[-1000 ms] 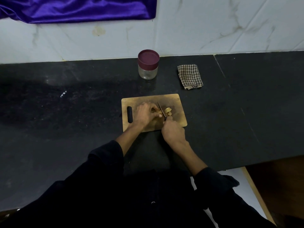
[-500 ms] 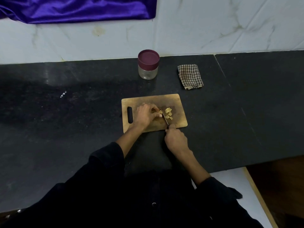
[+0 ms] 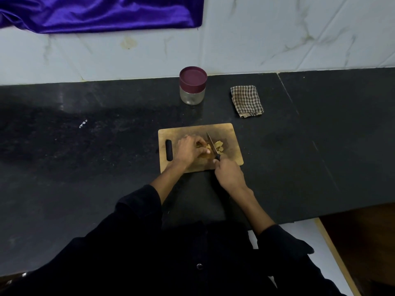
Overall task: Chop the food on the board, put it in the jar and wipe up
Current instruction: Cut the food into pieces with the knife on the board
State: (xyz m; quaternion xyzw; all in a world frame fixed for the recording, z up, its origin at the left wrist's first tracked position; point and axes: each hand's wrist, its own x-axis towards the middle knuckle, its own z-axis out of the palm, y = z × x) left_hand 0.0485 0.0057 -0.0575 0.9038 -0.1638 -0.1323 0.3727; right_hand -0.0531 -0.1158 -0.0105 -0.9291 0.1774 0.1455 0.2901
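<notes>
On the wooden board (image 3: 198, 130), the left hand (image 3: 189, 151) curls over the uncut food (image 3: 205, 148) while the right hand (image 3: 229, 175) grips the knife (image 3: 212, 145), blade beside the cut pieces (image 3: 219, 146). Chopping looks to be the step in hand. Beyond the board stand the lidded jar (image 3: 193, 85) and checked cloth (image 3: 246, 101); the next move likely calls for another slice, fingers clear.
</notes>
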